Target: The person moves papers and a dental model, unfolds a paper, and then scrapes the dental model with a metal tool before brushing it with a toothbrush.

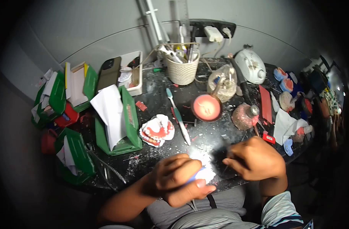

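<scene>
My left hand (180, 177) is closed around a small piece, white at the front with a blue part, probably a dental cast (205, 174); most of it is hidden by the fingers. To its right my right hand (254, 158) pinches a thin dark tool (224, 145), its tip blurred, apart from the white piece. White dust lies on the black tabletop (212, 133) under both hands. Beyond my left hand sits a plaster dental model (157, 130) with red wax and teeth. A green and white toothbrush (178, 116) lies beside it.
Green boxes (134, 139) with papers stand at the left. Pink wax fills a round pan (207, 108) at centre. A glass burner (245, 116) and a pink wax sheet (265, 104) are at right. Behind are a tool basket (182, 70) and a white machine (250, 65).
</scene>
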The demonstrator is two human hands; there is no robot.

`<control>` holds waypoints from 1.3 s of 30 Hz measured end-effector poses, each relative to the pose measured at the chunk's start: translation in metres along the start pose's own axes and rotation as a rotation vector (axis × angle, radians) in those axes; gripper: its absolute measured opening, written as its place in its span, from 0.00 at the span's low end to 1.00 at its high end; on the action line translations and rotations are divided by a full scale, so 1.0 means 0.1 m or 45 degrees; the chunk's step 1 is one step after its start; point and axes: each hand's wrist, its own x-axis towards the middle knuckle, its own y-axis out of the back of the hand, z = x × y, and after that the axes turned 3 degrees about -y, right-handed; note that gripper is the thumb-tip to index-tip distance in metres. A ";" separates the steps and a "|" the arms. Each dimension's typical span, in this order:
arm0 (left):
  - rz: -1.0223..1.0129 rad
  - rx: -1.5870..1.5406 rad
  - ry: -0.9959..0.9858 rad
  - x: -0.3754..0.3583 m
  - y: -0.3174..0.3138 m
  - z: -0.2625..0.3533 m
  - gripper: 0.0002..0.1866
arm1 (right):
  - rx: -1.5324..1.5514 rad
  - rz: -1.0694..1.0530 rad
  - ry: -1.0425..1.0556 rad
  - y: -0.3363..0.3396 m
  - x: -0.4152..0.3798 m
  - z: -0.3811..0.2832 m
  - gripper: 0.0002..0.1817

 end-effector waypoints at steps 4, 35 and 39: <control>0.048 -0.147 0.299 -0.14 -0.06 -0.07 0.42 | -0.232 -0.016 -0.030 -0.33 0.09 0.12 0.15; 0.625 -0.328 0.797 0.02 0.11 -0.13 0.26 | 1.301 -0.106 -0.314 -0.57 0.04 0.07 0.09; 0.582 -0.393 0.804 -0.02 0.14 -0.14 0.25 | 1.761 -0.533 -0.206 -0.83 -0.09 0.20 0.23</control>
